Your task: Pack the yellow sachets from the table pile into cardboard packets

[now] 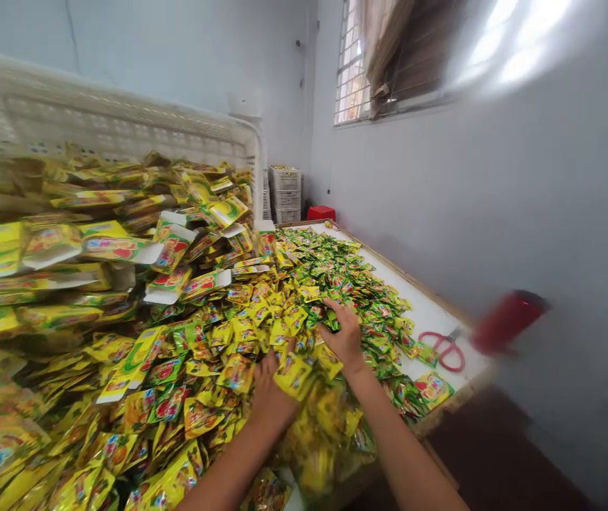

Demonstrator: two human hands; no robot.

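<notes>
A deep heap of small yellow and green sachets (245, 326) covers the table, with both hands among them. My left hand (272, 389) reaches into the heap, fingers apart and partly buried. One yellow sachet (293, 375) overlaps the side of that hand; no grip on it shows. To the right, my right hand (345, 336) rests on the sachets, thumb and fingers spread, holding nothing that I can see. Below and between my forearms, several yellow sachets (319, 433) are blurred by motion near the table's front edge.
A white plastic crate (123, 117), tipped toward the table, spills flat printed cartons (117, 248) at left. Red-handled scissors (445, 349) lie on the white tabletop (415, 287) by a blurred red object (509, 323). Stacked crates (285, 195) and a red stool (321, 212) stand behind.
</notes>
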